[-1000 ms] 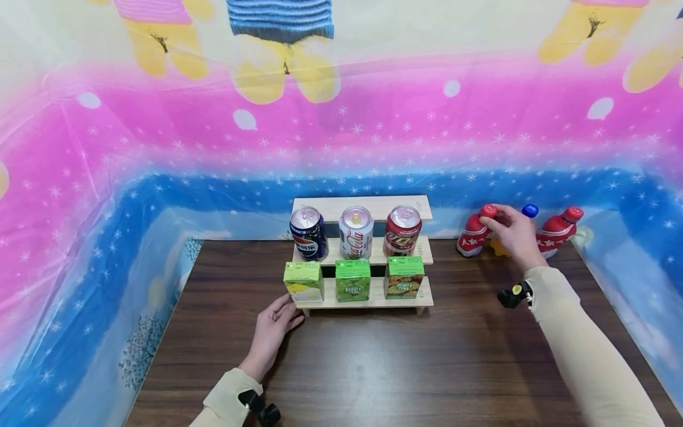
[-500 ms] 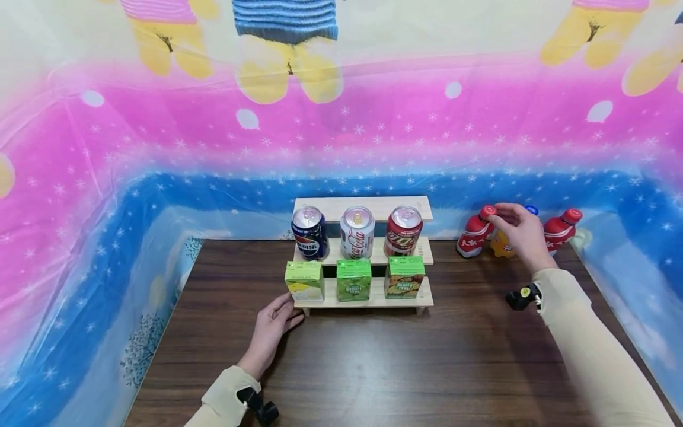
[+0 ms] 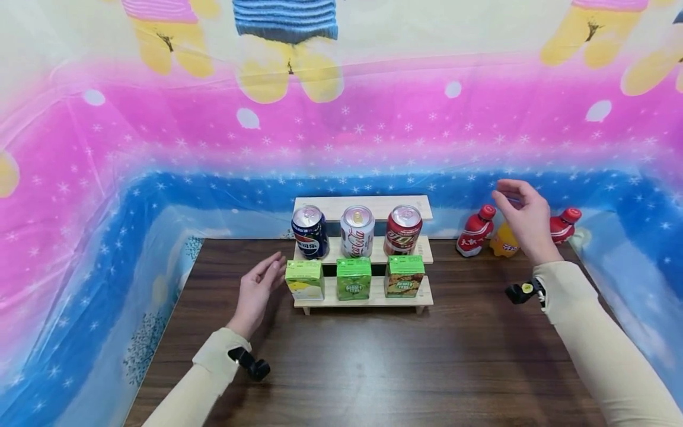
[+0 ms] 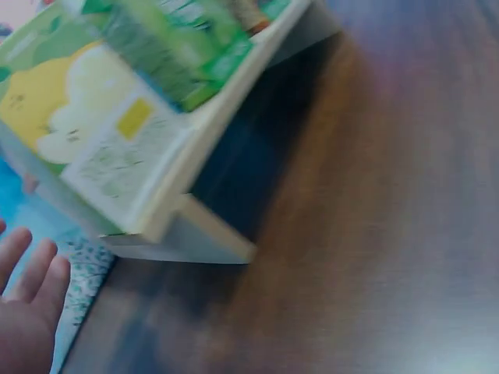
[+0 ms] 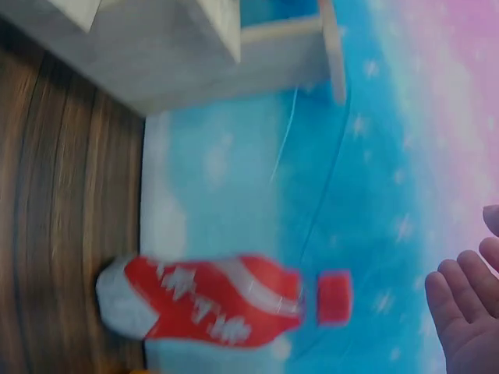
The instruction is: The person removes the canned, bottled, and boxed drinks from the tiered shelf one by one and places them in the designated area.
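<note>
My right hand (image 3: 525,216) hangs in the air above the bottles at the right, its fingers loosely bent with nothing in them. Left of it a red bottle (image 3: 475,232) stands upright, its red cap apart from the fingertips in the right wrist view. An orange-yellow bottle (image 3: 504,242) is partly behind the hand, its cap hidden. Another red bottle (image 3: 565,224) shows past the wrist. My left hand (image 3: 255,296), fingers relaxed, is beside the left end of the wooden tiered shelf (image 3: 363,207), near a yellow-green juice box (image 3: 305,281), holding nothing.
On the shelf's middle tier stand a dark blue can (image 3: 310,234), a white can (image 3: 357,234) and a red can (image 3: 404,232). The front tier also bears a green juice box (image 3: 353,280) and a brown-green one (image 3: 404,277). A printed cloth (image 3: 341,136) surrounds the wooden table (image 3: 352,362).
My right hand has let go of the left red bottle's cap and risen away to the right. My left hand has left the shelf's front leg and moved up and left.
</note>
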`<state>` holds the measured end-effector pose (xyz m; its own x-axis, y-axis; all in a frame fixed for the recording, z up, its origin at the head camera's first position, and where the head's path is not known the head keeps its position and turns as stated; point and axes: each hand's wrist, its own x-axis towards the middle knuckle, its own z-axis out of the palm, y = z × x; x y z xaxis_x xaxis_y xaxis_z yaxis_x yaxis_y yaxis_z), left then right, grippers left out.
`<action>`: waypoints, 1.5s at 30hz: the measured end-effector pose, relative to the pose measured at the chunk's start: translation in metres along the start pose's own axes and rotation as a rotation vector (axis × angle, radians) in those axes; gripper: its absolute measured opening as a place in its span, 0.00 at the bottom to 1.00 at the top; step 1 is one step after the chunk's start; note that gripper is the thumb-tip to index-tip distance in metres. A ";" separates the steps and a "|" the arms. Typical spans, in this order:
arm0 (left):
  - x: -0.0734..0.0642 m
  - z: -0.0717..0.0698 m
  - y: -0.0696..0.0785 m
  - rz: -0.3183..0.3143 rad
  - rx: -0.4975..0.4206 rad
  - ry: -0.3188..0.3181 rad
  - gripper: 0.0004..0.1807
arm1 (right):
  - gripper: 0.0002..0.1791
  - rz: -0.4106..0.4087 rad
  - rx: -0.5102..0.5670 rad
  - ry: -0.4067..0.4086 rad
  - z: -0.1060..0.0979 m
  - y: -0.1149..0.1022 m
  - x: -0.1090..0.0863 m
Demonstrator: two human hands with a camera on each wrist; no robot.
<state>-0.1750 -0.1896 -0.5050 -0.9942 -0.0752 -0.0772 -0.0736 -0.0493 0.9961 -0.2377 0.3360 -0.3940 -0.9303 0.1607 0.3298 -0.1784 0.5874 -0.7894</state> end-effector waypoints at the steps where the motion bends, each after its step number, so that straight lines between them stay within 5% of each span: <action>1: 0.004 -0.001 0.003 0.004 0.002 -0.016 0.27 | 0.30 -0.012 0.002 -0.016 0.003 -0.006 -0.001; 8: 0.026 -0.001 0.015 -0.014 0.090 -0.111 0.27 | 0.30 -0.045 0.008 -0.203 0.025 -0.032 -0.005; 17: 0.038 0.003 0.019 -0.070 0.200 -0.169 0.26 | 0.30 -0.070 0.071 -0.405 0.054 -0.049 -0.012; 28: 0.038 0.003 0.017 -0.095 0.154 -0.202 0.28 | 0.34 -0.082 0.151 -0.578 0.080 -0.060 -0.016; 45: 0.038 0.007 0.017 -0.090 0.106 -0.194 0.28 | 0.42 -0.065 0.187 -0.589 0.096 -0.059 -0.021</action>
<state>-0.2141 -0.1861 -0.4910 -0.9791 0.1179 -0.1659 -0.1599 0.0583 0.9854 -0.2380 0.2218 -0.4041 -0.9268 -0.3668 0.0806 -0.2437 0.4241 -0.8722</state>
